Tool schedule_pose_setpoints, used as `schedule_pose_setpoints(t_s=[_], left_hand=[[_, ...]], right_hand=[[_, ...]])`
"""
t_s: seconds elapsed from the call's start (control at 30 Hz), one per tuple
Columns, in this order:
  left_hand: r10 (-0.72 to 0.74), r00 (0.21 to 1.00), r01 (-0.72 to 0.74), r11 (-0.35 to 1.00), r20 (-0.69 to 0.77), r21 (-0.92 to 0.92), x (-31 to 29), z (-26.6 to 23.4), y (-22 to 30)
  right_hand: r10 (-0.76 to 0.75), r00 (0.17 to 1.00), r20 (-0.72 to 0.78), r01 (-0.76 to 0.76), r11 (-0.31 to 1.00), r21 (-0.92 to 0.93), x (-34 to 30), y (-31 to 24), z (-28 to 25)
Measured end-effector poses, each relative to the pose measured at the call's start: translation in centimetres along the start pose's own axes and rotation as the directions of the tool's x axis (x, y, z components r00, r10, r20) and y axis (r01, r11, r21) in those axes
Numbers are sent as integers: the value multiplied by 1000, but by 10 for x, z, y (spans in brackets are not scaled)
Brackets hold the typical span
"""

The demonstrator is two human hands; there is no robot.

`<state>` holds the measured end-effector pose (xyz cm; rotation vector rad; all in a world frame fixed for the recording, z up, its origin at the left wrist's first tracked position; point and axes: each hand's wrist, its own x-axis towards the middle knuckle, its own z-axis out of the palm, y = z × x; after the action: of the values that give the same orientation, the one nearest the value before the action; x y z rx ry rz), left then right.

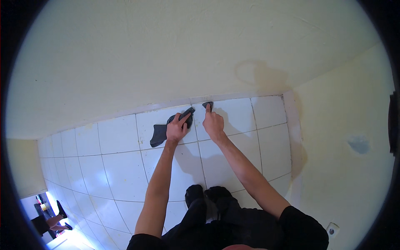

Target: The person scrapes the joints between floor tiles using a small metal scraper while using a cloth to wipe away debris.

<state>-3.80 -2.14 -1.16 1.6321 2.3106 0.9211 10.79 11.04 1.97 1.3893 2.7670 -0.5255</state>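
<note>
My left hand (176, 130) grips a dark grey cloth (158, 135) on the white floor tiles, a short way from the wall's foot. One part of the cloth spreads out to the left, and a rolled or folded part (187, 112) sticks up past my fingers. Further right, my right hand (214, 124) pinches a small dark, roughly triangular piece (207, 106), its index finger stretched along it. That piece rests on the tile right by the skirting; whether it is cloth or a hard tool I cannot tell.
A pale wall (166, 50) with a low skirting (158, 103) rises ahead, meeting another wall (341, 108) at the right corner. My dark-clad feet (206, 195) stand just behind my hands. At the far lower left another person's legs (54, 223) show beside a bright opening.
</note>
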Motion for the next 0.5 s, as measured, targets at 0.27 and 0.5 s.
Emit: schedule_pose_setpoints(t_s=[0.27, 0.5], left_hand=[[63, 996, -68, 994, -60, -87, 1, 1, 1], [14, 999, -15, 1000, -39, -17, -9, -2, -1]], right_hand=[[13, 1000, -21, -13, 1000, -20, 0, 10, 4], [-41, 996, 76, 41, 999, -3, -25, -6, -2]])
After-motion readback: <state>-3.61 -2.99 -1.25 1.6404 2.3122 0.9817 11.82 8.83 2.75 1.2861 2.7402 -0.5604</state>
